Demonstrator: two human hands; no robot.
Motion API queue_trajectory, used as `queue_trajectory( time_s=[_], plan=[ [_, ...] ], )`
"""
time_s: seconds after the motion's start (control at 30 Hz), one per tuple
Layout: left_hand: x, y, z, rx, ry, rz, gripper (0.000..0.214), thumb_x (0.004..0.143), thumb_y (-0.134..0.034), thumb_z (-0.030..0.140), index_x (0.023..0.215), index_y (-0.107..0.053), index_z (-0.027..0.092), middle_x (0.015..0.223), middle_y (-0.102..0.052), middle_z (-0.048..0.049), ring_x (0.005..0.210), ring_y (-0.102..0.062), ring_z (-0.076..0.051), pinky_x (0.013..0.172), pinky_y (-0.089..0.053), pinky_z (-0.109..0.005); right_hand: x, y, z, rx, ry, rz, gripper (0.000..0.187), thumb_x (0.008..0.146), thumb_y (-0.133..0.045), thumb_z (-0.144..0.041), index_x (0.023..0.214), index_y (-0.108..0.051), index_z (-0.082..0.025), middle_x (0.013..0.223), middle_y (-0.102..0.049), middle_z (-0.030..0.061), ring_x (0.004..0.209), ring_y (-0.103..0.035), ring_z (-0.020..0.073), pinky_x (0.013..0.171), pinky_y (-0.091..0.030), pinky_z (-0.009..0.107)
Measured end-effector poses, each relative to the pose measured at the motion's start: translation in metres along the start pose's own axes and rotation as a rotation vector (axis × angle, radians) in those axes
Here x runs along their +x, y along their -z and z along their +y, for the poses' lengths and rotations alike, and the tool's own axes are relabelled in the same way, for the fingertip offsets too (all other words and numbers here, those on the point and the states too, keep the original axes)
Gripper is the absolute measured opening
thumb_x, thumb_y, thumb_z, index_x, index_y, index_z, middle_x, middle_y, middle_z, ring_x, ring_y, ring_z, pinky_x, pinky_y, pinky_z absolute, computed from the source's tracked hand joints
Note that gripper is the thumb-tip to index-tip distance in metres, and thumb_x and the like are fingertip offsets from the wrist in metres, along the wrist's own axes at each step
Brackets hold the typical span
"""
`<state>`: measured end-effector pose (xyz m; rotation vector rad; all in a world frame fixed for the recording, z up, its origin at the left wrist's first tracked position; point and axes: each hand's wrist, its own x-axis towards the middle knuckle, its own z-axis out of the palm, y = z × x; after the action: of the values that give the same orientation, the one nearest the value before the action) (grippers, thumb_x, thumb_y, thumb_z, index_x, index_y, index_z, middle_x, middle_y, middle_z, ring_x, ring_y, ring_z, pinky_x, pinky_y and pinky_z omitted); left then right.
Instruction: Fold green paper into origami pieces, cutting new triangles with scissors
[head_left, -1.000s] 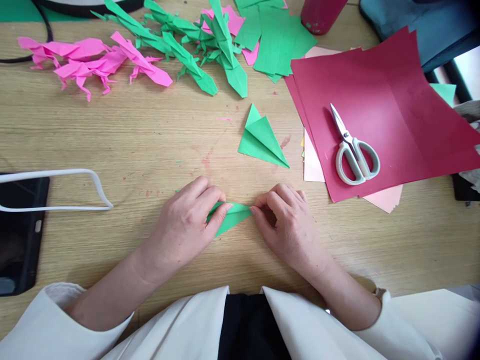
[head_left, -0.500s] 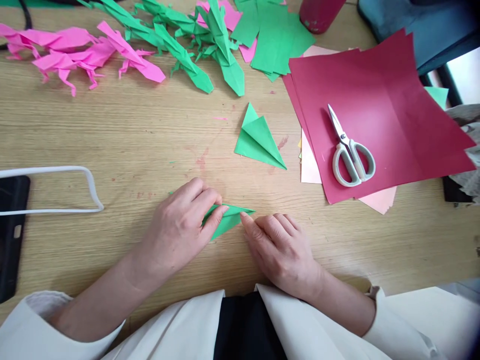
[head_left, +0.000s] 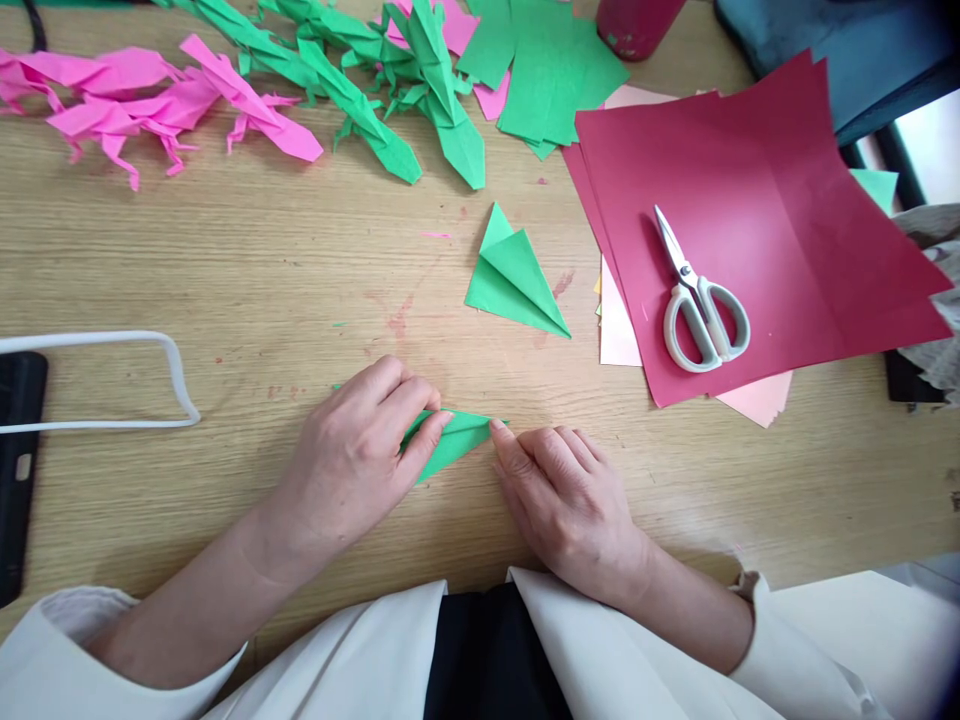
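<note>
A small folded green paper (head_left: 457,440) lies on the wooden table in front of me, its narrow point to the right. My left hand (head_left: 367,430) pinches its left part between thumb and fingers and covers that end. At the narrow tip, my right hand (head_left: 566,490) is closed, the thumb and index finger pressed on the paper's point; the other fingers are curled under. Farther up the table rests a second folded green paper (head_left: 516,275), kite-shaped with a crease flap, touched by neither hand.
White-handled scissors (head_left: 697,310) lie on dark red sheets (head_left: 787,250) at the right. Folded pink figures (head_left: 150,105) and green figures (head_left: 360,115) line the back, beside green paper pieces (head_left: 551,75). A black phone (head_left: 22,480) and white cable (head_left: 180,375) are at left.
My right thumb and finger have slid slightly right along the green paper to its tip. My left hand keeps its pinch. The whole view has shifted a little.
</note>
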<state>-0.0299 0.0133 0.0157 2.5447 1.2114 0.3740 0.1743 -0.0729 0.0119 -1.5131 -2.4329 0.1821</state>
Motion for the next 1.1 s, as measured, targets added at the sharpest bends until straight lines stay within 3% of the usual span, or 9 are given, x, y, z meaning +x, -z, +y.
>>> queue_trajectory(
  time_s=[1.1],
  plan=[
    [0.0006,0.0012,0.001,-0.009,0.026,-0.025,0.013,0.093,-0.051,0.022,0.081,-0.055,0.022,0.082,-0.059,-0.0022,0.076,-0.06,-0.018,0.066,-0.047,-0.032,0.0016,0.0054,0.0019,-0.042,-0.038,0.004,0.025,0.097,-0.051,-0.012,0.12,-0.059,-0.006,0.08,-0.06,0.0062,0.072,-0.054,0.0168,0.063,-0.042,0.032]
  ],
)
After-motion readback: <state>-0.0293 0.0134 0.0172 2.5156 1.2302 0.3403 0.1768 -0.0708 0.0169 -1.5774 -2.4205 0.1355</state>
